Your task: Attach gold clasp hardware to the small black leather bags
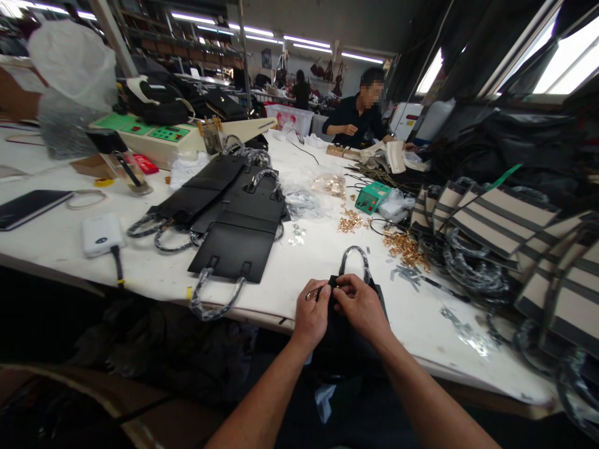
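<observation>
At the near edge of the white table [299, 262], both my hands work on a black bag piece [349, 337] with a plastic-wrapped handle [354, 257]. My left hand [311, 319] pinches a small gold metal fitting [312, 292] against the top of the piece. Beside it, my right hand [362, 307] is closed on the top edge of the black piece, fingertips meeting those of the left hand.
A stack of flat black bag panels [234, 218] with wrapped handles lies to the left. Gold fittings [406, 246] are scattered mid-table near a green box [371, 197]. Striped bags [505, 218] pile up on the right. A white power bank [100, 234] lies left. A person [358, 115] sits at the far end.
</observation>
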Available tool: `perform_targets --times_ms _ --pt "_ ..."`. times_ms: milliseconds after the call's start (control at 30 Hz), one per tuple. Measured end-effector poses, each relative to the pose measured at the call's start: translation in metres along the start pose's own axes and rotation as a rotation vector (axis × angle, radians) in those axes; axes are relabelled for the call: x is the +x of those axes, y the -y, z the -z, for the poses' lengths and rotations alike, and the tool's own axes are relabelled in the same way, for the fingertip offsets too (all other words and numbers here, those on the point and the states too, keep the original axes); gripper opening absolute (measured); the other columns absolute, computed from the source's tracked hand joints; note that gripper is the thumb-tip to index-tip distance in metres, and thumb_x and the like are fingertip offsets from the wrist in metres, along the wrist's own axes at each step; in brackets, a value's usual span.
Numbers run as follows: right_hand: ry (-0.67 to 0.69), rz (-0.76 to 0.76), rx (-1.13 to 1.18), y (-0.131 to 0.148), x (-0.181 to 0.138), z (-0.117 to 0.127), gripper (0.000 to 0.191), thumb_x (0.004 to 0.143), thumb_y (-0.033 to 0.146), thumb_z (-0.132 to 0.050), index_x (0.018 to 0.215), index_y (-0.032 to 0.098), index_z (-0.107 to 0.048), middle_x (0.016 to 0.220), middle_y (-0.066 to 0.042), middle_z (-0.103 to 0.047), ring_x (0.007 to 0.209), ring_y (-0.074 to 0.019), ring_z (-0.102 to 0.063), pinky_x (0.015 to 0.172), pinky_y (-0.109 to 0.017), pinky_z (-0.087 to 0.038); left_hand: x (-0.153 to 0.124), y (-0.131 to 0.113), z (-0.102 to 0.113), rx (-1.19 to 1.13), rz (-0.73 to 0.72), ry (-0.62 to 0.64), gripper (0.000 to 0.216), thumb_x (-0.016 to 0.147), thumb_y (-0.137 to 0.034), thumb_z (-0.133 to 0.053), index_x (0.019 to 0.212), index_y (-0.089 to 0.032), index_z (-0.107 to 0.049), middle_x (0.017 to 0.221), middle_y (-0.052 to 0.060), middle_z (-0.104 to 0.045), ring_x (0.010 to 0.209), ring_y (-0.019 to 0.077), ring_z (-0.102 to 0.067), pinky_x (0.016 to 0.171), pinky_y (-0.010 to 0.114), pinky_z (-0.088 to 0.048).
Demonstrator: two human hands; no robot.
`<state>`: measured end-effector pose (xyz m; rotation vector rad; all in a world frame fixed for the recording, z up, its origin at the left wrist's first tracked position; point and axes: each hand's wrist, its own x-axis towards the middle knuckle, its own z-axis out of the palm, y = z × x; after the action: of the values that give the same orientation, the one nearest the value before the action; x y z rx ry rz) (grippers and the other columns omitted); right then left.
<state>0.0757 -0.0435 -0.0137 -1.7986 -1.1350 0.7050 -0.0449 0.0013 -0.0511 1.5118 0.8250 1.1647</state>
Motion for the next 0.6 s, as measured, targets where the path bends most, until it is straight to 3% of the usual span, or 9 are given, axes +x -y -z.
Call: perform_targets --times_ms 167,400,500,600 --pt "-0.024 0.023 -0.033 0.001 -0.002 -0.001 0.020 0.080 0.028 -0.057 0.098 0.021 -0.062 0.068 0.003 -0.067 0.050 -0.0142 -0.065 0.051 -0.025 -0.050 0.001 0.002 0.002 -0.012 0.025 0.034 0.025 0.092 -0.035 -0.051 0.095 -0.020 -0.070 0.089 0.004 -0.066 0.088 0.0193 -0.062 0.084 0.030 -0.046" --pt "-0.067 0.099 -0.108 0.009 -0.005 -0.001 0.019 0.079 0.029 -0.056 0.094 0.021 -0.066 0.069 0.000 -0.069 0.057 -0.0165 -0.065 0.058 -0.028 -0.051 0.006 0.004 0.002 -0.046 0.153 -0.010 0.027 0.089 -0.039 -0.053 0.098 -0.019 -0.069 0.095 0.005 -0.071 0.094 0.0212 -0.064 0.090 0.033 -0.045" --pt "-0.036 0.127 -0.145 0.007 -0.004 0.001 0.021 0.081 0.029 -0.053 0.095 0.022 -0.067 0.071 -0.001 -0.070 0.061 -0.0180 -0.066 0.061 -0.029 -0.051 0.010 -0.003 -0.001 -0.063 0.271 0.020 0.020 0.085 -0.034 -0.057 0.092 -0.019 -0.068 0.083 0.003 -0.070 0.082 0.0200 -0.064 0.078 0.030 -0.047" --pt "-0.021 0.126 -0.182 0.001 -0.003 0.000 0.021 0.082 0.034 -0.052 0.094 0.023 -0.065 0.073 -0.002 -0.071 0.065 -0.0207 -0.067 0.063 -0.031 -0.051 0.013 -0.011 -0.003 -0.036 0.318 0.048 0.014 0.078 -0.028 -0.058 0.067 -0.020 -0.063 0.063 0.000 -0.063 0.063 0.0178 -0.056 0.059 0.028 -0.042"
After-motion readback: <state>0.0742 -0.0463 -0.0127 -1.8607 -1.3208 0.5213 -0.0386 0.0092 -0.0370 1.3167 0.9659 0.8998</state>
